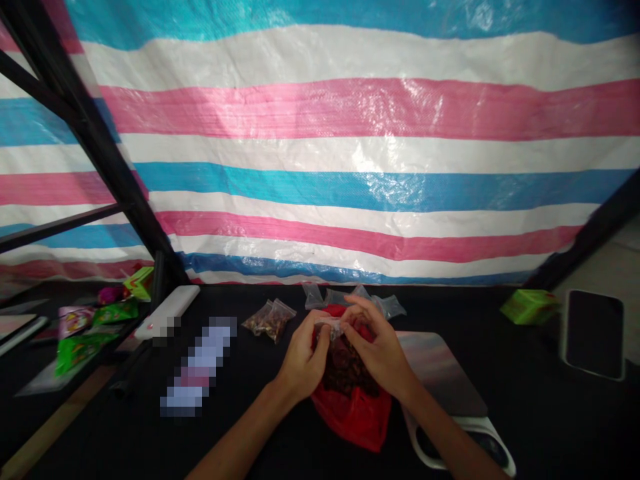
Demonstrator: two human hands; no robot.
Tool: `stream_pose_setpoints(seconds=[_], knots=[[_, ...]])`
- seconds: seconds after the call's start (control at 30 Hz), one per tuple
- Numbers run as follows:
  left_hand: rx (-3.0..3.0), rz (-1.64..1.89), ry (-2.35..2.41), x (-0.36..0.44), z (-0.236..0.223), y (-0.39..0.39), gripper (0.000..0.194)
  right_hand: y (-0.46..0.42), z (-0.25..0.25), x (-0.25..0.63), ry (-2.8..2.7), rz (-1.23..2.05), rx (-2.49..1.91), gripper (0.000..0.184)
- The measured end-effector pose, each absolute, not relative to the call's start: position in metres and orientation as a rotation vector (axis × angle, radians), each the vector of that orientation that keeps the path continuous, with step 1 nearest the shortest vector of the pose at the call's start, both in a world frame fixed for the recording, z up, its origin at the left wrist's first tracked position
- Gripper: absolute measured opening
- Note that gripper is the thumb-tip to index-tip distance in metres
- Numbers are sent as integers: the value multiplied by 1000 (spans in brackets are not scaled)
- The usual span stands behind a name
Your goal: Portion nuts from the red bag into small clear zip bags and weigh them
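- Bare forearms point(250, 433) rise from the bottom edge and slant inward to meet above the red bag.
- Red bag point(357, 417): on the black tabletop point(270, 440), below and between the hands, open and holding dark brown pieces point(345, 367); its long axis runs away from the wearer, leaning slightly, with a closed corner pointing back to the near right.
- Clear bag point(334, 327): over the red bag's far part, its edge running roughly sideways between the thumbs; its full length is hidden.
- Left hand point(303, 363): pinching the clear bag, thumb pointing away from the wearer, fingers curled behind.
- Right hand point(377, 343): gripping the clear bag's other side with bent fingers, one finger raised; wrist beside the scale point(440, 373).
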State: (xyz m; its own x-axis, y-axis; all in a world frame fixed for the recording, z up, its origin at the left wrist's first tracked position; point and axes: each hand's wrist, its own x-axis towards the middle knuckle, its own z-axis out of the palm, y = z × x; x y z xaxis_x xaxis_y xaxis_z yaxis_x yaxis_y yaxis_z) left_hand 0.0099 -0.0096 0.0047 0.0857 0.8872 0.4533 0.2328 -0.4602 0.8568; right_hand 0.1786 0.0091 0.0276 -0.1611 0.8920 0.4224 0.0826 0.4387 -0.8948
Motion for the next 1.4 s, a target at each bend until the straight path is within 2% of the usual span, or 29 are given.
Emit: stream_pose_setpoints(seconds=[0.2, 0.4, 0.6, 0.8, 1.0, 1.2, 1.4], knots=[[1780, 1391, 1105, 9, 8, -11, 20, 8, 29, 179, -1522, 957, -861, 22], [1790, 1407, 1095, 12, 9, -14, 21, 6, 25, 177, -1552, 940, -849, 30], [1809, 1408, 1086, 12, 7, -14, 21, 5, 25, 178, -1603, 909, -845, 19], [1776, 1418, 1113, 11, 3, -11, 23, 5, 21, 176, -1615, 952, -844, 31], [1768, 1437, 1108, 14, 4, -13, 19, 2, 22, 176, -1597, 877, -832, 19], [1690, 1484, 1127, 18, 7, -15, 19, 3, 24, 175, -1579, 922, -853, 40], [1743, 1517, 1175, 16, 7, -15, 20, 3, 22, 176, -1585, 952, -861, 44]])
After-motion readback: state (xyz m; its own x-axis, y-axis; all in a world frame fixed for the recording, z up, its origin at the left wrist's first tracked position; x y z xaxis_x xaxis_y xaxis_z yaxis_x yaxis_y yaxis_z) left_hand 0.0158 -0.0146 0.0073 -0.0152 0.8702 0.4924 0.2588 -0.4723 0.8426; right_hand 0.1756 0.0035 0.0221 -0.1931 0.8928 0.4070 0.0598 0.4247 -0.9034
